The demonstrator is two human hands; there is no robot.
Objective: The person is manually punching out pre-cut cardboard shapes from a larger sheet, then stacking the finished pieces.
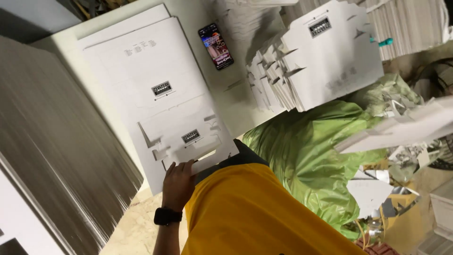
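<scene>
Left hand (178,182), black wristwatch (167,216) on wrist: fingers curled on near edge of flat white die-cut cardboard sheet (188,141), atop white sheet stack (141,71) on pale worktop (236,101). Black smartphone (216,46), 1 o'clock. Punched-blank stack (325,56), 2 o'clock. Right hand unseen.

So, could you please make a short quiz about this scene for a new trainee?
1. True or false: the left hand touches the die-cut white sheet.
2. What lies on the table between the sheet and the stack of cut blanks? A) phone B) scissors C) tape
3. Fill in: the bag beside the table is ____ in colour.

Key: 1 true. 2 A, the phone. 3 green.
</scene>
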